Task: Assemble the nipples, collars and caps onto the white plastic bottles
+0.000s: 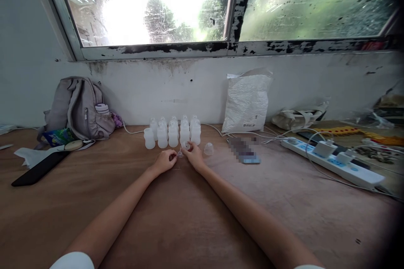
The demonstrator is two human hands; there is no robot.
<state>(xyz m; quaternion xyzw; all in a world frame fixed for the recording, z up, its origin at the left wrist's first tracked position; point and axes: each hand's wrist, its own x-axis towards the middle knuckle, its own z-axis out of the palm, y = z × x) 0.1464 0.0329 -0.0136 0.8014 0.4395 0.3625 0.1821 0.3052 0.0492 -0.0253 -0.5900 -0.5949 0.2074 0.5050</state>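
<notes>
Both my hands are close together over the table, just in front of two rows of small frosted white baby bottles (173,135). My left hand (166,161) is closed, its fingertips pinching the edge of a small clear piece that looks like a bottle nipple (180,154). The fingers of my right hand (193,156) are closed around a whitish translucent bottle collar (185,146), right above the clear piece. Whether these two pieces are joined, I cannot tell. Beside my right hand lies a clear dome-shaped cap (208,149). The front left bottle (149,138) has an uncovered neck.
A grey backpack (80,109) leans on the wall at left, near a flat black case (41,169). At back right stands a white plastic bag (246,103). A white power strip (331,162) with plugs and cables lies at right, beyond a blurred packet (251,160).
</notes>
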